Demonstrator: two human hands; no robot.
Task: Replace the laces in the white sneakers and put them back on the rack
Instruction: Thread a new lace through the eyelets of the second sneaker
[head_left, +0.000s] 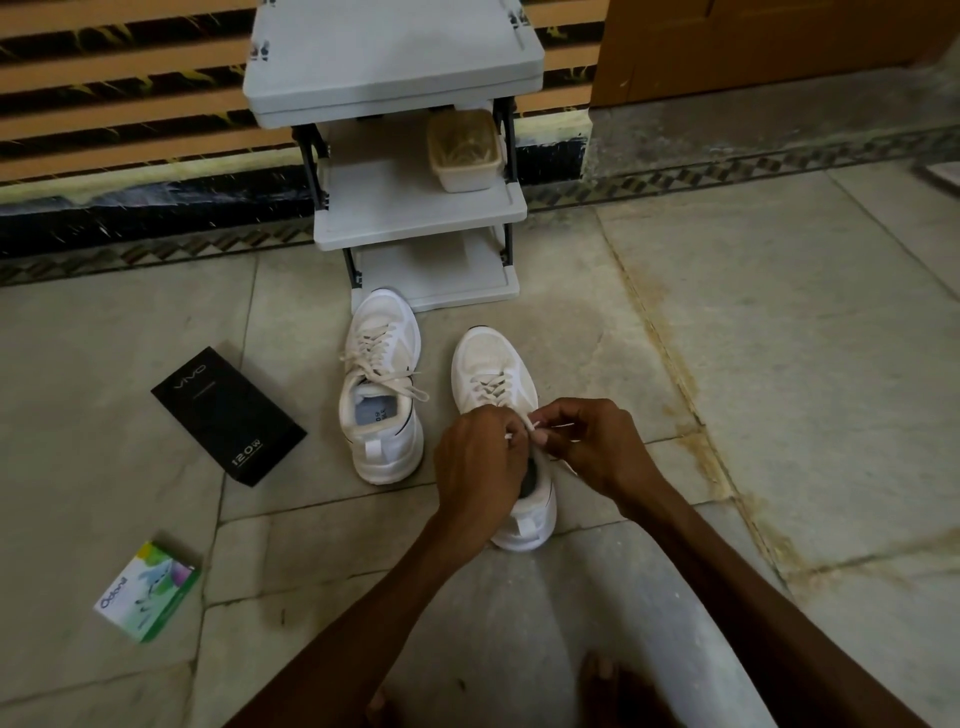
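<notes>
Your left hand (478, 467) and right hand (592, 447) each pinch cream lace end (531, 425) above white mesh sneaker (493, 364) on floor (727, 338); lacing looks nearly done. Second white sneaker (382, 353) beside it laced, ends untied. Neither yet on grey plastic rack (415, 208).

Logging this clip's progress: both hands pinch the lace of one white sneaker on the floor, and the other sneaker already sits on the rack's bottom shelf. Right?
Not quite. In the head view the other sneaker is not on the rack; it stands on the floor in front of it. The rest holds: left hand and right hand pinch the lace of the nearer sneaker.
</notes>
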